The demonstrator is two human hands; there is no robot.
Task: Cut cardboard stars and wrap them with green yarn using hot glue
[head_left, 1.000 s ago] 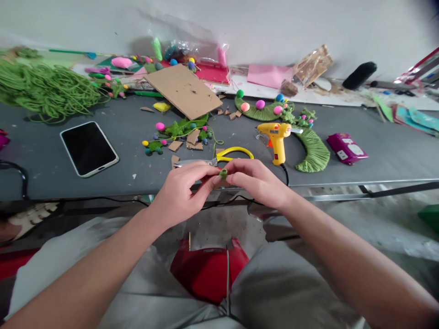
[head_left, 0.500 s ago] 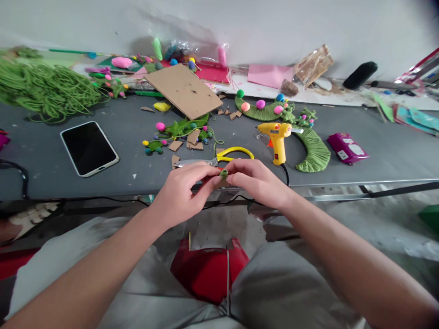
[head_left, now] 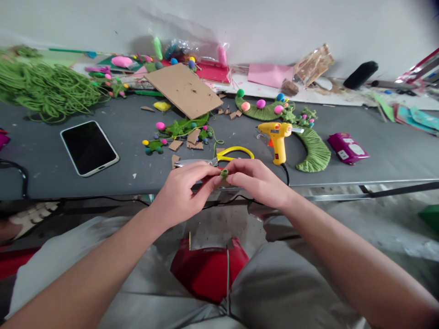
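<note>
Just off the table's front edge, my left hand [head_left: 188, 189] and my right hand [head_left: 259, 183] meet, each pinching a small green yarn-wrapped piece [head_left: 224, 174] between thumb and fingers. Only its tip shows; the fingers cover most of it, and some brown seems to lie just below. Right behind my hands lie scissors [head_left: 236, 153] with yellow handles, their blades partly hidden by my left hand. To the right, a yellow glue gun [head_left: 279, 139] rests on the table, beside a green yarn-wrapped curved piece [head_left: 313, 151].
A phone [head_left: 89, 148] lies on the left, below a heap of green yarn [head_left: 48, 87]. Cardboard [head_left: 185, 91], small scraps [head_left: 176, 145] and pompom-dotted green pieces [head_left: 181, 128] lie mid-table. A purple packet [head_left: 348, 148] sits at right. Black cable [head_left: 126, 199] runs beneath the edge.
</note>
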